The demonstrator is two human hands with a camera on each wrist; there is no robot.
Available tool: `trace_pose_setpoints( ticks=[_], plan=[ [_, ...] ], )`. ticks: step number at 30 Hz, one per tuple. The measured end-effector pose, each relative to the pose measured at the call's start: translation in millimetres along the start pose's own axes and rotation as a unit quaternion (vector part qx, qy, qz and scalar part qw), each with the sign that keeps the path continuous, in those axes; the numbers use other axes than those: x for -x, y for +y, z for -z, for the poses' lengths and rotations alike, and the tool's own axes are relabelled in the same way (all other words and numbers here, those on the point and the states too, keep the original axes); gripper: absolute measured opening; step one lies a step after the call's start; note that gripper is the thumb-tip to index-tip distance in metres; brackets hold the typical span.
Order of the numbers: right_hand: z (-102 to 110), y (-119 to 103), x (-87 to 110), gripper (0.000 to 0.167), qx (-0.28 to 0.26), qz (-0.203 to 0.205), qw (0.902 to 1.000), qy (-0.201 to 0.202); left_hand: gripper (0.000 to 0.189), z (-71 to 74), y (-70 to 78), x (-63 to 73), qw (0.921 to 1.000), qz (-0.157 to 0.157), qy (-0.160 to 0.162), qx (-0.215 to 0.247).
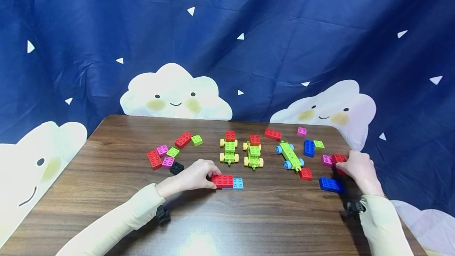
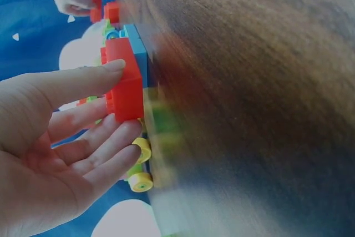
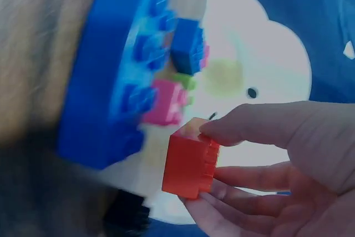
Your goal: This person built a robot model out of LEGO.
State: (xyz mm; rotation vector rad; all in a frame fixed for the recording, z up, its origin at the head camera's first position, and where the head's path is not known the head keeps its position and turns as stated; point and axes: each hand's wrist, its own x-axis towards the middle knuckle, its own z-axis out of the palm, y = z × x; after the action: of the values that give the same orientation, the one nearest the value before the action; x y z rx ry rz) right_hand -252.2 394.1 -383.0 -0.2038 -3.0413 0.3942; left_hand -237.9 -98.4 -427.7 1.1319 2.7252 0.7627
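My left hand pinches a long red building brick between thumb and fingers. That brick lies over the left part of a light blue brick at the table's middle; whether the two are pressed together I cannot tell. Over at the right edge, my right hand grips another red brick by its ends, thumb on one side and fingers on the other. A pink brick sits just left of it, and a long dark blue brick lies nearer to me.
Two green wheeled cars topped with red bricks stand mid-table. Right of them is a bare green car base with blue wheels, a small red brick beside it. Several loose bricks, including a black one, lie at left.
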Motion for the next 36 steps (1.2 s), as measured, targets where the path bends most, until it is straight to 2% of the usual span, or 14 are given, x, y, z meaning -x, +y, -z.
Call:
trace_pose_setpoints(
  ticks=[4,8,13,16,22,25,29,36],
  plan=[
    [4,-15,1.0,0.024,-0.021,0.050,0.9983,0.024,0.033,-0.6,0.0,1.7,0.9988,0.021,-0.011,0.042],
    [8,-39,3.3,0.033,-0.030,0.094,0.9941,0.045,0.032,-0.7,-0.1,1.5,0.9989,0.017,-0.007,0.043],
    [9,-73,9.8,0.033,-0.035,0.160,0.9843,0.066,0.032,-0.8,-0.3,1.2,0.9992,0.019,-0.007,0.034],
    [8,-96,15.5,0.035,-0.037,0.196,0.9790,0.043,0.032,-1.0,-0.3,1.1,0.9993,0.021,-0.007,0.032],
    [-1,-139,31.7,0.037,-0.041,0.234,0.9712,-0.019,0.032,-0.6,0.5,0.9,0.9993,0.020,-0.008,0.029],
    [-14,-153,38.8,0.033,-0.054,0.274,0.9600,-0.027,0.032,0.0,1.0,0.6,0.9993,0.021,-0.008,0.030],
    [-32,-168,44.7,0.031,-0.066,0.318,0.9441,-0.057,0.032,1.4,2.4,0.5,0.9991,0.026,-0.008,0.034],
    [-60,-189,52.2,0.033,-0.094,0.346,0.9260,-0.118,0.033,-0.5,1.2,-0.3,0.9991,0.024,-0.009,0.035]
  ],
)
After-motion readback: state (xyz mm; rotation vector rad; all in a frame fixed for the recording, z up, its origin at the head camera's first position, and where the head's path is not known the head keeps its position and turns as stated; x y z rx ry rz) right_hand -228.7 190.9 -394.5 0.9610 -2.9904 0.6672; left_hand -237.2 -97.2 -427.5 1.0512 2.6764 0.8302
